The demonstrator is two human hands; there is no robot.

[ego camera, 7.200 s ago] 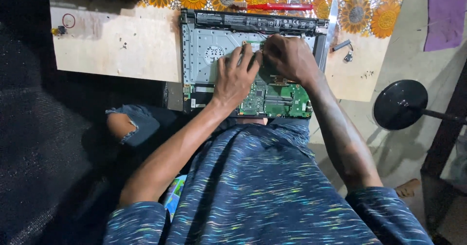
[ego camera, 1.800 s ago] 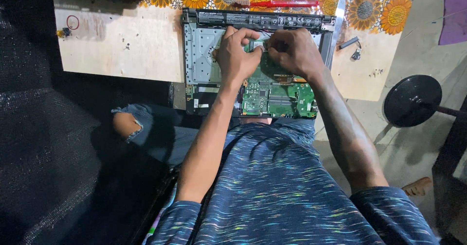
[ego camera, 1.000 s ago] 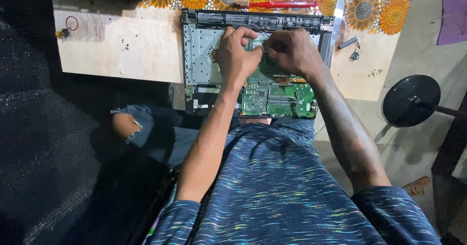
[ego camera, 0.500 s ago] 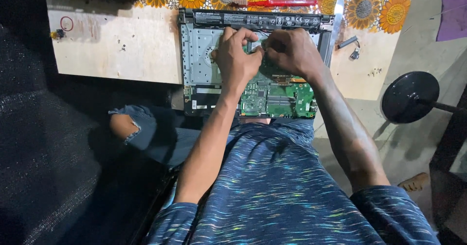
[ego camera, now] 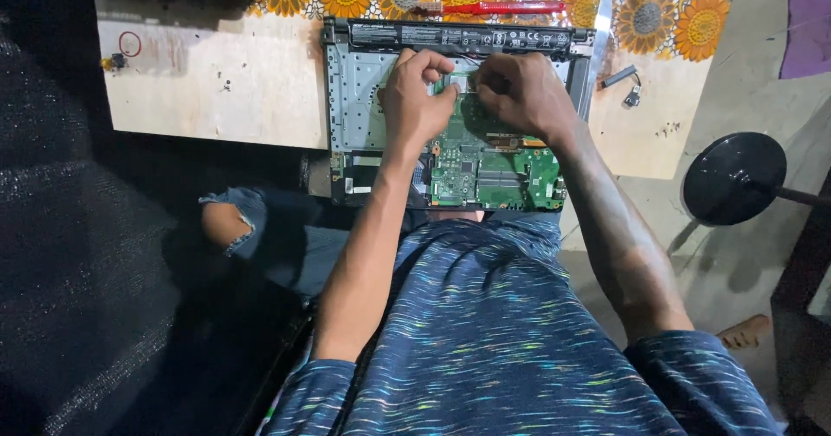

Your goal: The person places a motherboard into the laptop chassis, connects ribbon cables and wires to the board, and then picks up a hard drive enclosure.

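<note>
Both arms are stretched forward from the body, bare below short sleeves, and are brought together at the far end. The left hand (ego camera: pixel 415 98) is held palm down, its fingers (ego camera: pixel 430 62) curled under into a loose fist. The right hand (ego camera: pixel 524 96) is set just beside it, knuckles up, fingers bent inward toward the left. What lies within either grip cannot be told.

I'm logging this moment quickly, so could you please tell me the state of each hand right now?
Left hand: fingers curled, fingertips pressed onto the opened laptop; holding anything cannot be told.
Right hand: curled shut over the green circuit board; contents cannot be told.
</note>
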